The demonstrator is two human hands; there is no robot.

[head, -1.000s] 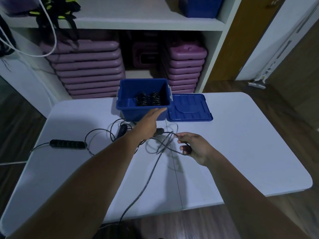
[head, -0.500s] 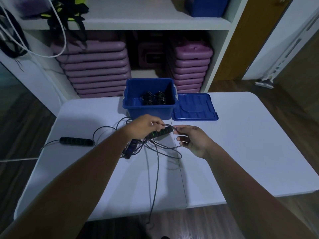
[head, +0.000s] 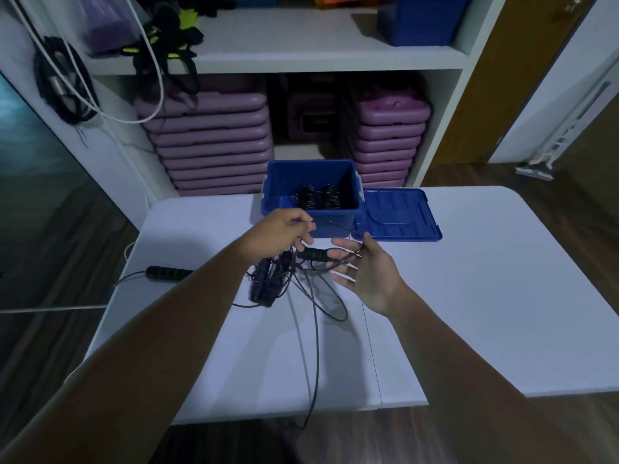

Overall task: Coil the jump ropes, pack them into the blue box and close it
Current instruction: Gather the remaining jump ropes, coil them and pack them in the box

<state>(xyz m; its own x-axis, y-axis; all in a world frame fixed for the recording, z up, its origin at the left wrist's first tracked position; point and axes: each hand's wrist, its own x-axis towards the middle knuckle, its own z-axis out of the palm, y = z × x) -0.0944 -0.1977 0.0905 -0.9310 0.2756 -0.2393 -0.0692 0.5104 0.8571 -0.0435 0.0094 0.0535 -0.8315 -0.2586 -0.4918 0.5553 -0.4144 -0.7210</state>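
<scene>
Head camera view, looking down over two bare forearms: a black jump rope trails off the near edge of a white worktop and rises into a loose tangle between the person's hands. The left hand, fingers curled, pinches the cord above the worktop, with a pair of dark handles hanging just beneath it. The right hand is held palm up with fingers straight and spread. Cord loops lie across them and a black-and-green handle sits at the fingertips; whether the thumb pins the cord cannot be told. A thin run of cord stretches from one hand to the other. Well to the left, another black handle lies flat on the worktop. Just beyond the hands stands the blue box, open, with coiled ropes inside. Its lid lies flat against the box's right side. Behind, a white shelf unit holds stacks of purple steps.
</scene>
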